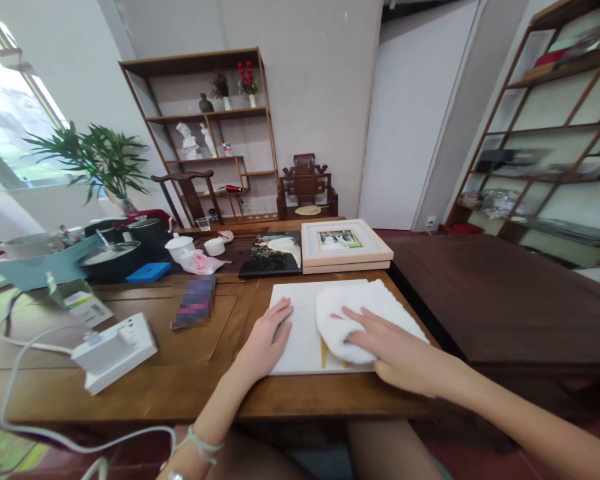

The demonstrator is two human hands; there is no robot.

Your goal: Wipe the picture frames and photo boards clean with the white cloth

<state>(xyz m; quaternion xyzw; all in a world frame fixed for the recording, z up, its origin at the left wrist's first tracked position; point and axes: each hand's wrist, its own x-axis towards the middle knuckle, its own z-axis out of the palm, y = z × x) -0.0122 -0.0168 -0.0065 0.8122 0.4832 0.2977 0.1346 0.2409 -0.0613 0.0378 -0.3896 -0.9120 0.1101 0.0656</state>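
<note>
A flat white board (300, 333) lies on the wooden table near its front edge. My left hand (271, 333) rests on the board's left side, fingers stretched out flat. My right hand (380, 337) presses a thick white fluffy cloth (337, 337) against the right part of the board, its fingers sunk into the fabric. Below the cloth's left edge a tan strip (324, 353) shows on the board; the cloth hides the rest of it.
Behind the board are framed pictures (347, 243) and a dark photo panel (273, 253). A white power strip (120, 353) with cables lies at left, near a small open box (85, 303), a purple pouch (196, 303), a white teapot (181, 248) and a black pot (111, 260).
</note>
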